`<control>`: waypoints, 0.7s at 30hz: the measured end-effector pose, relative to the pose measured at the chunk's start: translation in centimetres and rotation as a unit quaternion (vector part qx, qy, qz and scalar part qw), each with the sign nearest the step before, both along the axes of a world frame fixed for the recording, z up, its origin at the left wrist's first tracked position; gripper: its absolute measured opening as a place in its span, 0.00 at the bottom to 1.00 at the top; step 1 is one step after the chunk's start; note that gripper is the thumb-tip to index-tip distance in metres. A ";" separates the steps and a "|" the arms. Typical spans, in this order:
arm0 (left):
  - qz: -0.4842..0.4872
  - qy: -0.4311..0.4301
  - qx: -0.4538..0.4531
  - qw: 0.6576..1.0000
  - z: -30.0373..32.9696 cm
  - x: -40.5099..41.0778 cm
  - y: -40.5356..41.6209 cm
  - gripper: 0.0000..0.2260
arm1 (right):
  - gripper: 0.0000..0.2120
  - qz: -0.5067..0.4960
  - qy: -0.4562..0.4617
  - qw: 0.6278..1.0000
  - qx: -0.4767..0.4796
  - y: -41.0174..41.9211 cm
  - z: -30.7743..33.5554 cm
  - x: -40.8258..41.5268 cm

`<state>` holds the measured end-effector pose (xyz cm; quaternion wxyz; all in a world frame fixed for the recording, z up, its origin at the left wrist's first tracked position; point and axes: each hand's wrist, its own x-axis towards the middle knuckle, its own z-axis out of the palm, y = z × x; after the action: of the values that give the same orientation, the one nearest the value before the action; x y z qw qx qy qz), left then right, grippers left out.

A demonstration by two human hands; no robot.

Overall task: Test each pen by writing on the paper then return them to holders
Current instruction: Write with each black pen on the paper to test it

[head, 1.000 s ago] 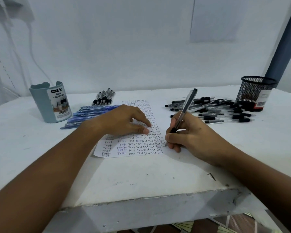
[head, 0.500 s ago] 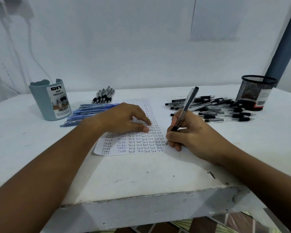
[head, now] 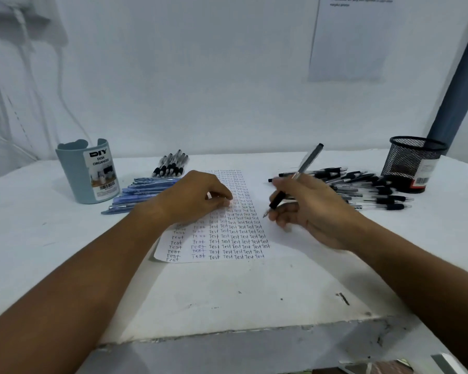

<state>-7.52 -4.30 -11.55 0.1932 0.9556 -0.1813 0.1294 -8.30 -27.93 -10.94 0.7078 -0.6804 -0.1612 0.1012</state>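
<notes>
In the head view, a pen (head: 295,179) is pinched between the thumb and fingers of the right hand (head: 312,209), and its tip is held at the right edge of the paper (head: 229,238), just at or above the sheet; contact cannot be judged. The paper is pinned to the bench (head: 227,292) by the left hand (head: 195,197), whose fingers are loosely curled and pressed down on the sheet, nothing being gripped.

The sheet is already crowded with rows of "Test", so a fresh mark may be laid over old writing and a dry pen may be passed as good. Little blank room is left at the right margin; a stroke begun there may run off onto the bench. If the left hand is lifted too soon, the sheet may be dragged by the nib.

Black pens (head: 362,190) are heaped to the right beside the mesh holder (head: 414,163), blue pens (head: 141,193) are laid left by the grey holder (head: 88,174), and a small black batch (head: 170,164) is set behind. Tested and untested pens may be confused if this pen is dropped back on the heap, and the heap may be scattered by the right forearm.
</notes>
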 end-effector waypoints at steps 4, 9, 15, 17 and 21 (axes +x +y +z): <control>0.017 -0.025 0.001 1.000 0.0 0.1 0.2 0.09 | 0.12 -0.060 -0.006 0.998 -0.008 0.6 1.2 3.3; 0.013 -0.020 0.007 1.000 -0.3 0.4 0.3 0.09 | 0.08 -0.101 -0.016 0.994 0.027 0.5 -0.5 5.3; -0.003 -0.015 0.016 1.000 -0.4 0.5 -0.2 0.10 | 0.08 -0.110 0.016 0.986 0.127 -0.2 -0.2 5.5; -0.005 -0.017 0.014 1.000 -0.4 0.4 -0.2 0.10 | 0.09 -0.128 -0.002 0.983 0.128 -0.4 -0.3 5.8; -0.009 -0.014 0.010 1.000 -0.5 0.4 -0.1 0.09 | 0.06 -0.150 -0.060 0.980 0.116 -0.9 -0.3 5.8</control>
<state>-7.10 -4.35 -12.05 0.1826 0.9539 -0.1933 0.1389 -2.47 -28.87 -11.23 0.7782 -0.6147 -0.1102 -0.0671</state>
